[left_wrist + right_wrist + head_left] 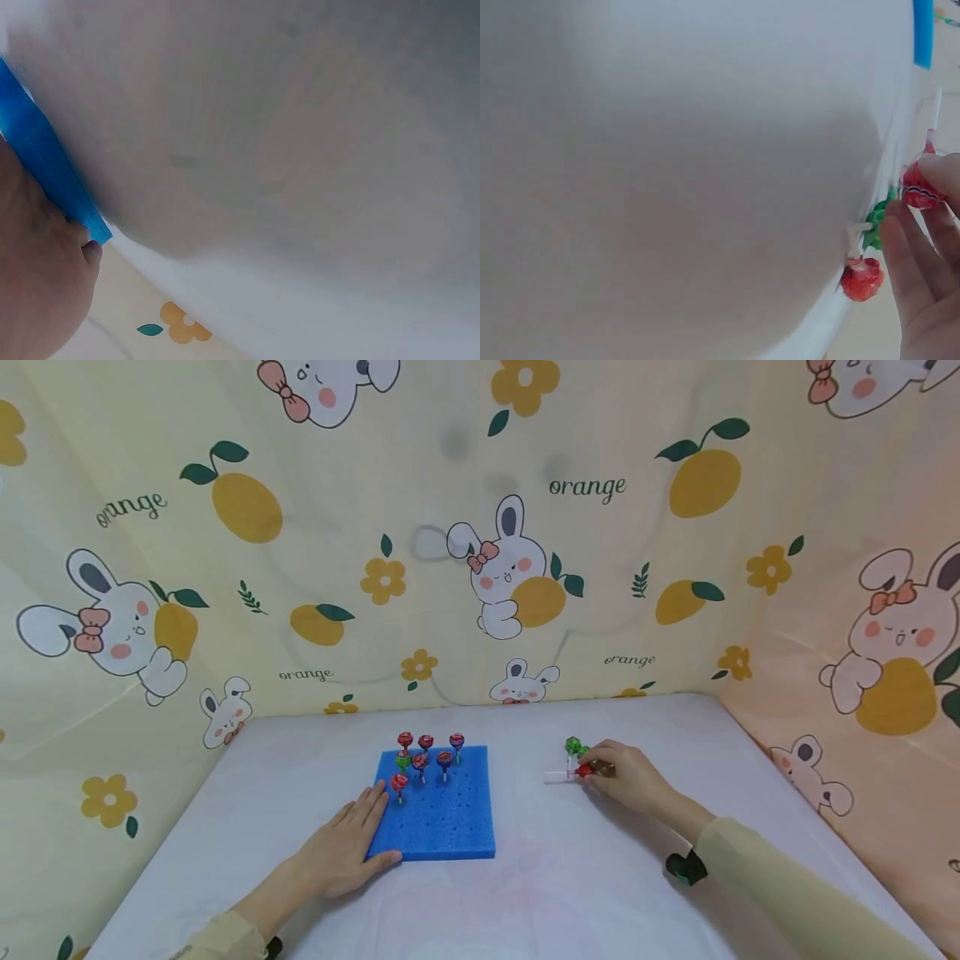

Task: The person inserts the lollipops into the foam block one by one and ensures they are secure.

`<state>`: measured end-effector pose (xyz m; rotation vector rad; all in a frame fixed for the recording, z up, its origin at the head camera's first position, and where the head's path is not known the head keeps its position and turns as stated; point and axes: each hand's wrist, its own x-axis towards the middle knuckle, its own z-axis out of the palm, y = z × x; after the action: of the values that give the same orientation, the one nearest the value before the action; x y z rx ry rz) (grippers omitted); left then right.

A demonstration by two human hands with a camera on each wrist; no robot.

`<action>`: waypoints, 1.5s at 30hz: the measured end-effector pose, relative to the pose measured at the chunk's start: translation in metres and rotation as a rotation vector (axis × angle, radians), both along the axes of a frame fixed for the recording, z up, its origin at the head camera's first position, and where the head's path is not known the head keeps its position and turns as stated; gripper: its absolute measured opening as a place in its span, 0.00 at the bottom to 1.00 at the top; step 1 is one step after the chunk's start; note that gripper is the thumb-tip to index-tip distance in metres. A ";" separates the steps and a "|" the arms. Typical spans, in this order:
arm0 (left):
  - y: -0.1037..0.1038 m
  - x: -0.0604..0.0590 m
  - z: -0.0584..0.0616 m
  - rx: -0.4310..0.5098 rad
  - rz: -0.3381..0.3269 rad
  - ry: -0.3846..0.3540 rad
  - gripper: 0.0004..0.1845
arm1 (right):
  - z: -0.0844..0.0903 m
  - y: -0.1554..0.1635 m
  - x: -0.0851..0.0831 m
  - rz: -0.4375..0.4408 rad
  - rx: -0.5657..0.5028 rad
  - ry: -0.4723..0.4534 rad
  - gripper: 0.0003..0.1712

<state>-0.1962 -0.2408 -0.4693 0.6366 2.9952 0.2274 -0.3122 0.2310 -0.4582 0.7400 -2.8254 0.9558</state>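
Observation:
A blue foam board with rows of small holes lies on the table. Several wrapped lollipops stand upright in its far left part, among them a red one and a green one. My left hand rests along the board's left edge, fingers straight and thumb at the near corner. To the right of the board, my right hand pinches a red lollipop between thumb and fingers, its white stick pointing away from the palm. Beside those fingers are a green lollipop and another red lollipop.
The white-covered table carries the board and the loose lollipops. A printed curtain with rabbits and oranges encloses its back and sides. A green lollipop is just beyond my right fingertips.

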 end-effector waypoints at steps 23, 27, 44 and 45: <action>0.000 -0.001 0.001 -0.025 0.022 -0.017 0.54 | 0.014 -0.042 0.010 0.075 -0.241 0.114 0.17; 0.000 -0.001 0.001 -0.022 0.025 -0.017 0.54 | 0.018 -0.052 0.010 0.092 -0.254 0.125 0.17; 0.000 -0.002 -0.001 -0.040 0.030 -0.020 0.55 | 0.022 -0.095 0.013 0.164 -0.297 0.142 0.16; 0.000 -0.002 -0.001 -0.040 0.030 -0.019 0.55 | 0.022 -0.098 0.013 0.173 -0.302 0.145 0.17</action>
<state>-0.1982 -0.2404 -0.4700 0.5833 2.9845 0.1734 -0.2987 0.1332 -0.4367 0.9786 -2.4480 1.2611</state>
